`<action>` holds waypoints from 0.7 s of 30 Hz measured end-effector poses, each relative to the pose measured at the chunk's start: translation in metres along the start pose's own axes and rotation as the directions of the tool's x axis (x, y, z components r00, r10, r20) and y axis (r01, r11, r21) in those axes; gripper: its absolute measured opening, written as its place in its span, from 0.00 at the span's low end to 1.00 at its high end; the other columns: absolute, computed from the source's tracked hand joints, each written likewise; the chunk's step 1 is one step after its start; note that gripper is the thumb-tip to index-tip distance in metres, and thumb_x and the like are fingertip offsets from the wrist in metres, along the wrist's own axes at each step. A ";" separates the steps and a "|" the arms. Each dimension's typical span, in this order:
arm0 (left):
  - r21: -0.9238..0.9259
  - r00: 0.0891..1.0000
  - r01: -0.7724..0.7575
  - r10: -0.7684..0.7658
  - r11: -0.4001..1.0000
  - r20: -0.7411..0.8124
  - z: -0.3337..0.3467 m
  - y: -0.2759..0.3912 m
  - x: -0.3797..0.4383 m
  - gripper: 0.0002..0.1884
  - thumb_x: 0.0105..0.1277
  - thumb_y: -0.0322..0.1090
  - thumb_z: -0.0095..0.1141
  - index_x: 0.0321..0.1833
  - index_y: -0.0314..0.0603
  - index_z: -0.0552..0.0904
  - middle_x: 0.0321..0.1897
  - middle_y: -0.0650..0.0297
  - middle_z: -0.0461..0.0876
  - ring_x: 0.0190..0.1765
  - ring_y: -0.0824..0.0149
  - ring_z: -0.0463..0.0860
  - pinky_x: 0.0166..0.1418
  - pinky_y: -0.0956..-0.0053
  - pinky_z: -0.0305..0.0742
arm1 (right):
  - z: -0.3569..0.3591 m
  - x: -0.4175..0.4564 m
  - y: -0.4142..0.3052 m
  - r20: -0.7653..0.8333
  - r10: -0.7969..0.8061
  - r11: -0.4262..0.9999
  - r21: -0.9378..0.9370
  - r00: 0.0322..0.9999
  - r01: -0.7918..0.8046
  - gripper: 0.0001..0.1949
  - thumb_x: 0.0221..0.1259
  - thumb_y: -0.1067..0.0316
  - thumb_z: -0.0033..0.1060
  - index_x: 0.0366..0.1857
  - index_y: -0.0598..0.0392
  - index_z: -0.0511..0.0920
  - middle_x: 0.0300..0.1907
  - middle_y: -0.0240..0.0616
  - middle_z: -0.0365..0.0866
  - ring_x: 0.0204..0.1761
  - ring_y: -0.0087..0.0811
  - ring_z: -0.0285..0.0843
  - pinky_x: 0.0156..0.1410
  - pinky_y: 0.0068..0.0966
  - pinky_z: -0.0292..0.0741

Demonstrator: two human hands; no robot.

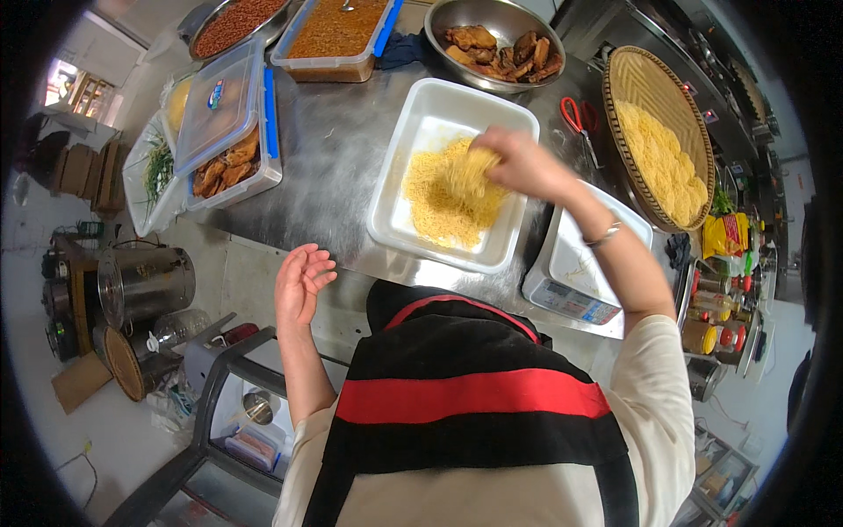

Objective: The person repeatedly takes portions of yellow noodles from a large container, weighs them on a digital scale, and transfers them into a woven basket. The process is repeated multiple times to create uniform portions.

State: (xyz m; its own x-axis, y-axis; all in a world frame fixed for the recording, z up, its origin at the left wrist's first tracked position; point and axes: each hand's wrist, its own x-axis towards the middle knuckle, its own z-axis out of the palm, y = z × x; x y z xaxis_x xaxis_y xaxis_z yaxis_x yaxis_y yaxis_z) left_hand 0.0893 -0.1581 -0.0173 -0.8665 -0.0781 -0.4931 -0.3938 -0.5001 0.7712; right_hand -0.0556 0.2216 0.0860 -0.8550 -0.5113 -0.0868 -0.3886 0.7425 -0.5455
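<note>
My right hand [520, 161], slightly blurred, grips a clump of yellow noodles [473, 172] above a white plastic tub [388, 221]. Beneath the clump, a loose pile of the same noodles [428, 191] covers the middle of the tub's floor. My left hand [301, 283] is empty, raised with fingers apart and slightly curled, just off the table's front edge. Right of the tub, partly behind my right forearm, stands a digital scale [570, 300] with a white tray [579, 244] on top and a few noodle strands in it.
A woven bamboo basket [649, 76] with noodle nests sits at right, near red-handled scissors [579, 122]. Behind the tub are a steel bowl [438, 29] of browned meat pieces and a plastic container [342, 39] of brown sauce. A lidded container [227, 178] stands left on the steel table [323, 145].
</note>
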 end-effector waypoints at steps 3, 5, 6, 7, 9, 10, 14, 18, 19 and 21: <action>0.046 0.998 0.021 -0.023 0.999 0.055 0.005 0.006 0.009 0.13 0.75 0.35 0.45 0.53 0.33 0.76 0.42 0.53 0.83 0.41 0.60 0.85 0.43 0.65 0.84 | -0.076 -0.013 -0.033 -0.071 -0.007 0.916 0.399 0.997 0.034 0.18 0.50 0.78 0.58 0.49 0.60 0.78 0.40 0.32 0.81 0.42 0.25 0.81 0.51 0.23 0.80; 0.067 0.994 0.025 -0.032 0.997 0.104 0.017 0.014 0.014 0.13 0.76 0.35 0.45 0.53 0.33 0.76 0.42 0.53 0.83 0.42 0.61 0.85 0.43 0.65 0.84 | -0.114 -0.017 -0.047 -0.120 -0.016 0.891 0.449 0.993 0.069 0.19 0.52 0.71 0.60 0.51 0.60 0.78 0.43 0.32 0.82 0.43 0.23 0.82 0.51 0.24 0.81; 0.085 0.992 0.017 -0.028 0.996 0.125 0.024 0.018 0.016 0.13 0.76 0.35 0.45 0.53 0.33 0.76 0.42 0.53 0.83 0.42 0.61 0.85 0.43 0.65 0.84 | -0.126 -0.018 -0.053 -0.175 -0.032 0.901 0.421 0.984 0.104 0.20 0.53 0.71 0.60 0.52 0.60 0.78 0.43 0.33 0.83 0.44 0.24 0.82 0.51 0.24 0.82; 0.102 0.989 0.012 -0.026 0.995 0.146 0.031 0.022 0.019 0.13 0.76 0.34 0.44 0.53 0.33 0.76 0.42 0.53 0.83 0.42 0.61 0.85 0.43 0.65 0.84 | -0.140 -0.020 -0.061 -0.227 -0.046 0.911 0.390 0.973 0.133 0.20 0.54 0.71 0.60 0.54 0.60 0.77 0.44 0.34 0.83 0.45 0.25 0.83 0.52 0.24 0.82; 0.116 0.980 0.010 -0.032 0.993 0.195 0.041 0.025 0.026 0.13 0.76 0.35 0.44 0.53 0.33 0.76 0.42 0.53 0.83 0.42 0.61 0.85 0.43 0.65 0.84 | -0.183 -0.023 -0.094 -0.243 0.022 0.635 0.752 0.970 0.175 0.14 0.59 0.78 0.61 0.50 0.63 0.79 0.44 0.37 0.86 0.44 0.26 0.84 0.54 0.23 0.81; 0.118 0.979 0.001 -0.025 0.993 0.204 0.043 0.026 0.027 0.13 0.76 0.35 0.44 0.53 0.33 0.76 0.42 0.53 0.83 0.42 0.61 0.85 0.43 0.65 0.84 | -0.182 -0.024 -0.109 -0.237 0.156 0.699 0.713 0.959 0.063 0.21 0.55 0.81 0.61 0.56 0.63 0.77 0.49 0.39 0.85 0.50 0.29 0.83 0.60 0.27 0.79; 0.150 0.964 0.014 -0.053 0.989 0.262 0.052 0.022 0.028 0.14 0.76 0.36 0.45 0.54 0.32 0.76 0.43 0.53 0.83 0.42 0.62 0.85 0.44 0.66 0.84 | -0.043 0.006 -0.029 -0.205 0.234 0.755 0.654 0.951 -0.045 0.20 0.57 0.75 0.57 0.57 0.60 0.76 0.41 0.34 0.81 0.39 0.23 0.79 0.45 0.20 0.80; 0.195 0.965 0.043 -0.091 0.980 0.247 0.043 0.016 0.021 0.15 0.77 0.38 0.44 0.54 0.32 0.76 0.43 0.54 0.83 0.43 0.62 0.85 0.45 0.66 0.84 | 0.087 0.021 0.062 -0.131 0.066 0.994 -0.077 0.989 -0.077 0.25 0.51 0.68 0.69 0.57 0.53 0.76 0.54 0.52 0.77 0.59 0.48 0.75 0.64 0.37 0.74; 0.190 0.969 0.044 -0.089 0.981 0.231 0.036 0.014 0.020 0.15 0.77 0.38 0.45 0.54 0.33 0.76 0.43 0.54 0.83 0.43 0.62 0.85 0.45 0.66 0.84 | 0.104 0.020 0.060 -0.140 0.110 0.983 -0.133 0.984 -0.129 0.26 0.51 0.68 0.70 0.58 0.53 0.76 0.55 0.52 0.76 0.60 0.49 0.74 0.64 0.38 0.74; 0.188 0.972 0.051 -0.092 0.981 0.216 0.029 0.012 0.019 0.15 0.76 0.38 0.45 0.54 0.33 0.76 0.43 0.54 0.83 0.43 0.62 0.85 0.45 0.66 0.84 | 0.129 0.004 0.049 -0.178 0.208 0.939 -0.240 0.962 -0.248 0.29 0.50 0.66 0.71 0.60 0.52 0.74 0.58 0.52 0.74 0.61 0.51 0.72 0.65 0.39 0.73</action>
State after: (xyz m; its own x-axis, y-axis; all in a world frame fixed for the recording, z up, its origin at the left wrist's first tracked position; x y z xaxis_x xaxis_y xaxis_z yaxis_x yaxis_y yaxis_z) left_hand 0.0596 -0.1409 -0.0056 -0.8722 0.1561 -0.4635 -0.4883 -0.3321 0.8070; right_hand -0.0343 0.2002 -0.0486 -0.9644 -0.2600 -0.0485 -0.2354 0.9274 -0.2908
